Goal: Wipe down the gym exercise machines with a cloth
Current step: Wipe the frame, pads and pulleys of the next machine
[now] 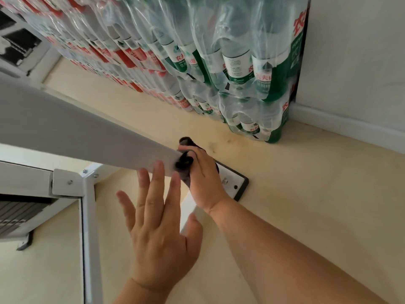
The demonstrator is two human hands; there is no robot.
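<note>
Right hand [203, 178]: fingers curled round a dark cloth [185, 165], which is bunched and pressed against the lower end of a white sloped beam [76, 132]. Part of the cloth sticks out above the knuckles. The wrist is bent slightly and the forearm reaches in from the lower right, almost fully extended.

Left hand [157, 227]: flat, fingers straight and spread, back towards the camera. The three longest fingertips lie at the beam's lower edge, just beside the cloth. Whether they press on the beam or only overlap it in view cannot be told. It holds nothing. The two hands are close but not touching.

Beyond the hands, the beam runs down to a dark-edged foot plate [236, 183] bolted to the pale floor [306, 194]. To the left stand a white upright [89, 238], a corner bracket [65, 183] and a grey weight stack [22, 213]. Shrink-wrapped packs of water bottles [219, 62] are stacked against the wall [361, 62] behind.

Progress, as judged: wiping is under way on this one beam, with the cloth at its lowest reach. No surface shows a visible mark of wiped or unwiped areas. The foot plate, upright, bracket and weight stack likely remain, as do any other machines, none of which is in view.
</note>
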